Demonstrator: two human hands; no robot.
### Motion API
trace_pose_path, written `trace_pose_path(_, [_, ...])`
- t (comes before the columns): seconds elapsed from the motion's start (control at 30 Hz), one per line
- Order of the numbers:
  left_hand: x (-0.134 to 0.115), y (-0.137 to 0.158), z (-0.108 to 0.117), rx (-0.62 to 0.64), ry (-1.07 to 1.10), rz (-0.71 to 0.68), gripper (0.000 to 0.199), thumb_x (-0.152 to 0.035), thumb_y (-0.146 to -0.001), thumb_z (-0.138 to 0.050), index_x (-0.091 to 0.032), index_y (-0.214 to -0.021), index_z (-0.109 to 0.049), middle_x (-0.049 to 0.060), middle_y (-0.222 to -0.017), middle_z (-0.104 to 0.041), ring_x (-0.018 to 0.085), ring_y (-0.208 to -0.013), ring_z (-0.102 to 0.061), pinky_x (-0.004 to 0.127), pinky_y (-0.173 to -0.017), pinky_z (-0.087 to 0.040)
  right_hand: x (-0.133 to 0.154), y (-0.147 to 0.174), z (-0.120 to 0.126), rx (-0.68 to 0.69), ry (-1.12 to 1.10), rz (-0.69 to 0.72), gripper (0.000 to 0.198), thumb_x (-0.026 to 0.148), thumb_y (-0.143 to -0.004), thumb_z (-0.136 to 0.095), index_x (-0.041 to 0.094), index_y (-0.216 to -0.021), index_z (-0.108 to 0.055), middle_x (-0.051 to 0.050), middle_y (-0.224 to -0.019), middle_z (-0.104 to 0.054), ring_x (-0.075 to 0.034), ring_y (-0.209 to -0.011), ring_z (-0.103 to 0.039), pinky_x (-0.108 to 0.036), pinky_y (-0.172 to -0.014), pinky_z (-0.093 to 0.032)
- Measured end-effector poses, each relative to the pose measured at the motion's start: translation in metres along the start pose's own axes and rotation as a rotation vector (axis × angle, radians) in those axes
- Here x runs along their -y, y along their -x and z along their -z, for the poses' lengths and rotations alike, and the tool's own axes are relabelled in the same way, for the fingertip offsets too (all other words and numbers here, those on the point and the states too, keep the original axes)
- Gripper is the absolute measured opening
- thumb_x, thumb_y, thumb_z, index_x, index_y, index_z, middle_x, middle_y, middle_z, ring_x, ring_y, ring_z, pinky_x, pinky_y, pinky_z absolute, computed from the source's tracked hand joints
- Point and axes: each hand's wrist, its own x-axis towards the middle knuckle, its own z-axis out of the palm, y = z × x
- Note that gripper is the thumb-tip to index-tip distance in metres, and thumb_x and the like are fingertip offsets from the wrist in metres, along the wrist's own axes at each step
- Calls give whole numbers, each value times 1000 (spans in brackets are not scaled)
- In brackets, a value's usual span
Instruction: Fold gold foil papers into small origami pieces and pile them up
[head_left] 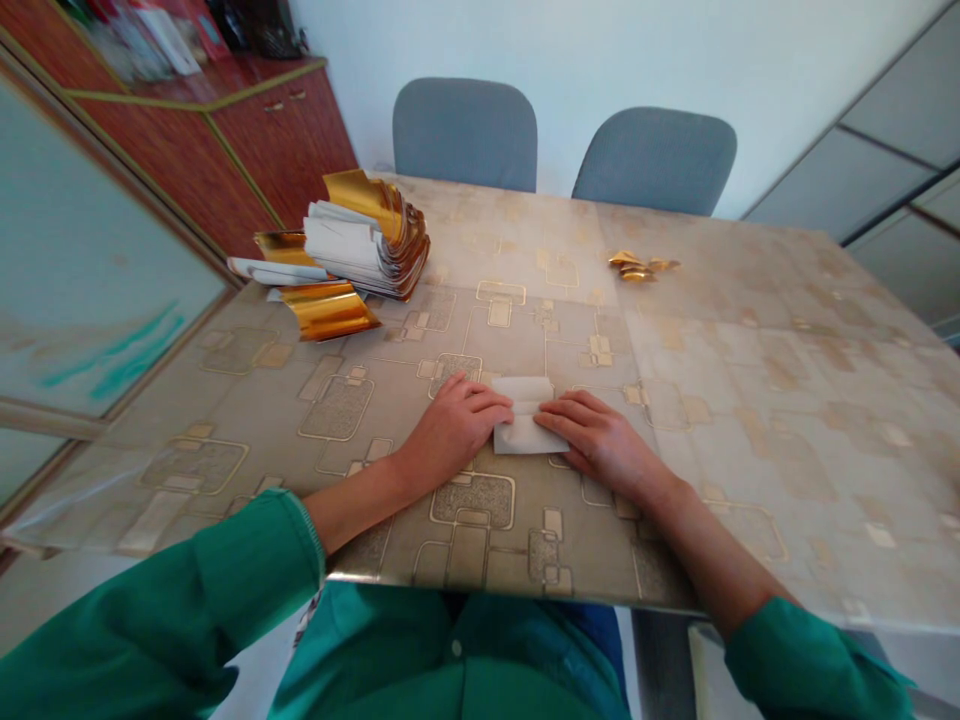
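Note:
A small white sheet of paper [525, 436] with creases across its middle lies on the table before me. My left hand [466, 412] grips its left edge, thumb and fingers close together. From the other side, my right hand [592, 430] has its fingertips pressed on the right edge along the crease. Up and to the left rests a stack of paper sheets [345, 250], white on one side and shiny gold on the other. Several small folded gold pieces [636, 265] sit farther back on the right.
A patterned cover spreads over the table [465, 545], whose front edge is close to my body. Two grey chairs [465, 135] stand at the far side against the wall. Behind the stack is a reddish wooden cabinet [292, 150] with bags on top.

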Motion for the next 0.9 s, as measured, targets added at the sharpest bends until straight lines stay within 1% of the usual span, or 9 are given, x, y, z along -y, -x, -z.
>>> trace_pose_path(0.13, [1,1,-1,1,-5,-6,25,-14,-96,-50,-24,-104,-71,2,-119,-70,22,-108,-59,55,-109,-31,3,-1,2,30,16,-5,46,4,-79,-60,16,-123,-63,-13,-119,-66,-27,-109,-57,-48,-96,-53])
trace_pose_path(0.23, [2,3,-3,4,-26,-21,29,-12,-95,-50,-27,-110,-70,1,-121,-69,22,-109,-58,55,-108,-32,4,-1,2,47,36,-7,46,4,-78,-60,14,-122,-63,-14,-119,-65,-27,-109,-56,-49,-97,-52])
trace_pose_path(0.33, [2,4,-5,4,-55,-37,31,-12,-95,-52,-29,-112,-70,2,-122,-69,22,-110,-58,55,-108,-33,4,-1,2,59,28,-18,47,5,-78,-60,17,-124,-61,-14,-121,-63,-28,-111,-55,-49,-97,-51])
trace_pose_path(0.47, [3,3,-5,11,-61,-41,30,-12,-94,-54,-29,-111,-71,2,-122,-68,22,-110,-57,54,-108,-33,4,-1,2,71,18,-29,49,7,-79,-60,18,-127,-59,-13,-121,-62,-27,-113,-54,-49,-97,-50])
trace_pose_path(0.67, [2,2,-3,21,-51,-41,29,-12,-93,-55,-27,-112,-71,3,-122,-69,23,-109,-58,53,-105,-35,5,-2,2,123,73,-24,59,7,-77,-63,13,-135,-54,-15,-122,-59,-27,-111,-52,-45,-98,-49])
trace_pose_path(0.9, [3,2,-4,0,-38,-44,29,-12,-94,-53,-27,-110,-71,3,-120,-69,23,-106,-58,53,-104,-35,3,-1,0,111,70,-43,58,9,-79,-61,19,-135,-54,-13,-123,-58,-27,-114,-51,-47,-99,-48])
